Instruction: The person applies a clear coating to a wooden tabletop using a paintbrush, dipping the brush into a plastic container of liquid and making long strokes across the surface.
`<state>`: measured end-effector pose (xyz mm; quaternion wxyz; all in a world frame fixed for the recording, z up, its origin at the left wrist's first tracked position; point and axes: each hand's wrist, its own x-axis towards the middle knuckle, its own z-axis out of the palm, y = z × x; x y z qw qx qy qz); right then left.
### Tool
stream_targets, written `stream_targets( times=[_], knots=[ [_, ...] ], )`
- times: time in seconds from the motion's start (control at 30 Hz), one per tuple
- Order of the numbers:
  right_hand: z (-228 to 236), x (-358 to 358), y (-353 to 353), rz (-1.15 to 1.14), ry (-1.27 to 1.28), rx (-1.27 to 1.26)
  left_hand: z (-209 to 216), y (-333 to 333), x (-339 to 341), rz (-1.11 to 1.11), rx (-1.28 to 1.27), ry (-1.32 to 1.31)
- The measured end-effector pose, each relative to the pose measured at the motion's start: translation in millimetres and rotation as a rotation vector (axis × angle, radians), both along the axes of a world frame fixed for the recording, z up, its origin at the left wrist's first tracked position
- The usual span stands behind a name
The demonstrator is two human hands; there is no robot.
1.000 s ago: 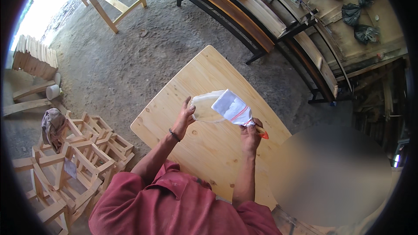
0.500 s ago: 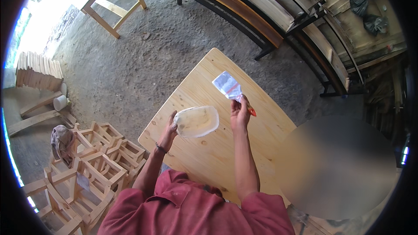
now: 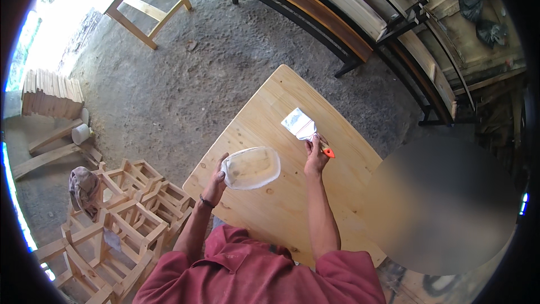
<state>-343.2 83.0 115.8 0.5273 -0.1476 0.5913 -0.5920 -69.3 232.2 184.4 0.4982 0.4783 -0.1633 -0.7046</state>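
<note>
My left hand (image 3: 215, 183) is closed on the near-left end of a shallow, translucent plastic container (image 3: 253, 168), whose inside looks pale and slightly stained. Pinched in my right hand (image 3: 316, 155) is a wide flat paintbrush (image 3: 299, 124). Its pale, shiny head points away and to the left, and its orange-tipped handle sticks out to the right of my fingers. Container and brush are both held over a light wooden tabletop (image 3: 332, 208) with a rounded far corner, apart from each other. I cannot tell whether the brush head is wrapped in plastic.
Several bare wooden frames (image 3: 124, 219) are piled at lower left, with a greyish cloth (image 3: 84, 184) on them. Farther left stand stacked wood pieces (image 3: 53, 94) and a white tub (image 3: 81, 133). Black-legged benches (image 3: 304, 8) line the far right. Another wooden table (image 3: 132, 19) stands far left. A blurred patch hides the right side.
My right hand has drawn the paintbrush slightly nearer to me over the tabletop. The container in my left hand has also come a little nearer. Both grips stay the same.
</note>
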Motion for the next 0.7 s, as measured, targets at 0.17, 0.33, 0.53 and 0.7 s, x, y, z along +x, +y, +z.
stream_targets(
  times=[0.17,0.33,0.53,0.7],
  knots=[
    [11.5,22.6,-28.4,0.101,-0.031,-0.123,-4.4,-5.6,-1.3,-0.034,-0.021,-0.009],
    [6.2,71.5,-77.9,0.117,-0.031,-0.132,-0.2,-1.7,-1.0,-0.008,-0.018,0.005],
    [-5.9,86.7,-103.5,0.134,-0.048,-0.165,5.7,4.0,-2.7,0.026,-0.013,0.007],
    [-8.5,65.9,-88.6,0.142,0.03,-0.131,3.9,6.3,-8.6,0.008,-0.017,-0.021]
  ],
)
